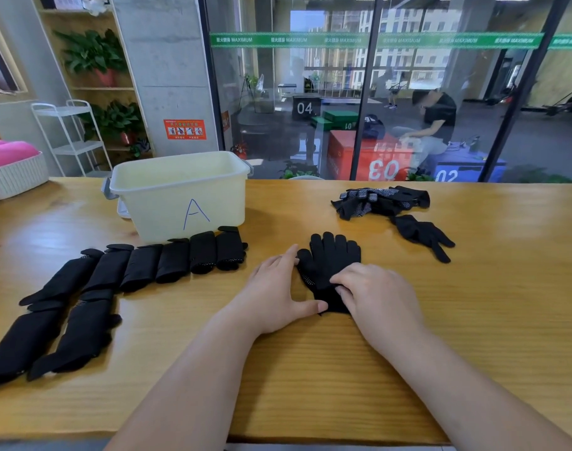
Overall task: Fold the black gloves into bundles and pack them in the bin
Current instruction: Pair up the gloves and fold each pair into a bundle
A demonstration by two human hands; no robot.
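- In front of the bin (180,190) and a little to its right, a black glove (335,255) lies flat on the table (310,369) with its fingers pointing away from you. White dots show along its edge on the bin side, so it may be two gloves stacked; I cannot settle that from this view.
- Your left hand (274,294) lies open on the side of the glove nearer the bin. Its fingers are straight and spread, the forefinger rests against the glove's thumb, and your thumb presses on the cuff. It grasps nothing.
- Your right hand (375,294) rests on the side of the glove farther from the bin, fingers curled, their tips pinching the cloth near the cuff.
- The bin is cream plastic with a blue "A" on its front wall, and it stands upright.
- Close along the bin's front, a row of folded bundles (180,258) lies side by side. More of them lie further forward, to the bin's left.
- Well to the right of the bin sits a loose pile of gloves (379,200), with a single glove (421,234) just in front of that pile.
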